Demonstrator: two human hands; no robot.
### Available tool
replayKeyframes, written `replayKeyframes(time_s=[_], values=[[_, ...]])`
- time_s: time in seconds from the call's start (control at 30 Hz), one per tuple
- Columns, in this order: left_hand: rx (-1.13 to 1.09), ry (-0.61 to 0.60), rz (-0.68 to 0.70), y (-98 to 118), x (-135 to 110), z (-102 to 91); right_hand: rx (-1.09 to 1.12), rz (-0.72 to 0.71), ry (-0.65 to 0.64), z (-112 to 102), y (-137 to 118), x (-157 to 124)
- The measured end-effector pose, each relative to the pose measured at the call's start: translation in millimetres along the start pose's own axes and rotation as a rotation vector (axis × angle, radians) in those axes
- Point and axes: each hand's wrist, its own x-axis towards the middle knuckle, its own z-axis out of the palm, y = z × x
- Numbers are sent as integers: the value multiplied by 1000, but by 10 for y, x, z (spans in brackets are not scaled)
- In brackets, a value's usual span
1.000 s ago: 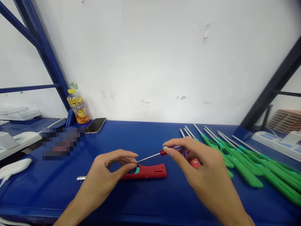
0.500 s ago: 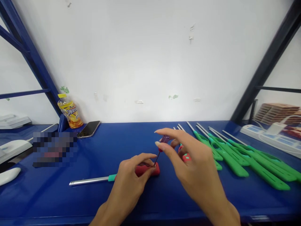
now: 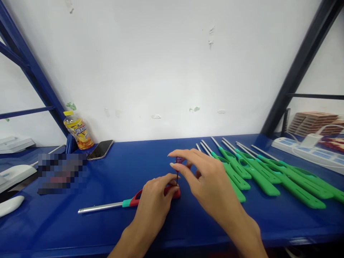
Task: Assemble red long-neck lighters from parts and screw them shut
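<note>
On the blue table lies a red gas lighter (image 3: 134, 200) with a teal collar and a long metal barrel pointing left. My left hand (image 3: 156, 200) is closed over its red handle, thumb and fingertips pinched near the butt end. Between the thumb and fingers of my right hand (image 3: 204, 175) is a small screwdriver (image 3: 177, 165) with a purple handle. It stands nearly upright, its thin shaft reaching down to the lighter's handle at my left fingertips. The tip itself is hidden there.
Several green gas lighters (image 3: 263, 175) lie side by side on the right. Behind them is a white power strip (image 3: 309, 152). A phone (image 3: 100, 149) and a yellow-capped bottle (image 3: 77, 130) are at the back left, near the wall. A white object (image 3: 10, 205) sits at the left edge.
The screwdriver has gone from leaning right to nearly upright, and my right hand has shifted left with it. My left hand stays on the lighter. The view has tilted slightly.
</note>
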Motion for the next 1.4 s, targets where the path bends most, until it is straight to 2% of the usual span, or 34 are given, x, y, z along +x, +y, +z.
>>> replayKeyframes(time_s=[0.27, 0.43, 0.6, 0.73, 0.97, 1.17, 1.4], values=[[9, -7, 26, -53, -85, -1, -12, 46, -48, 74, 95, 56], [103, -10, 108, -229, -190, -25, 35, 67, -43, 88, 135, 55], [147, 46, 142, -470, -351, -94, 209, 46, -102, 90, 108, 63], [137, 96, 153, -576, -462, -158, 365, 18, -103, 166, 112, 72], [116, 167, 206, -567, -506, -168, 399, 46, -37, 322, 98, 66], [132, 186, 309, -590, -538, -172, 432, 10, -112, 322, 96, 51], [148, 242, 367, -501, -546, -186, 405, 25, -102, 320, 101, 53]])
